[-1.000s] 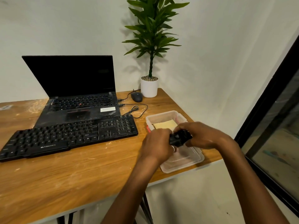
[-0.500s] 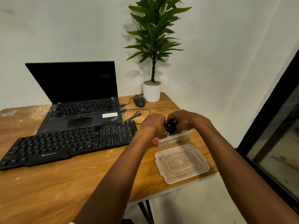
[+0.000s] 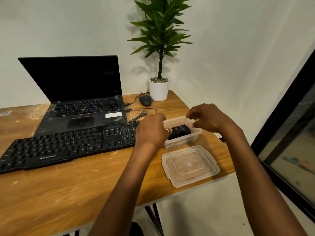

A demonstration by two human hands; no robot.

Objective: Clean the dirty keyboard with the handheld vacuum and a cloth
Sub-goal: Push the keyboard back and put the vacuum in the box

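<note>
The dirty black keyboard lies across the wooden table in front of a laptop. To its right stands a clear plastic container, and the black handheld vacuum lies inside it. My left hand is at the container's left side, fingers curled at the vacuum's left end. My right hand hovers just above the container's right rim, fingers loosely curled and holding nothing. No cloth shows in this view.
The container's clear lid lies near the table's front right edge. An open black laptop, a black mouse with its cable and a potted plant stand behind. A dark window frame runs along the right.
Both hands carried the vacuum forward from above the lid and lowered it into the container. My right hand has let go and lifted off it.
</note>
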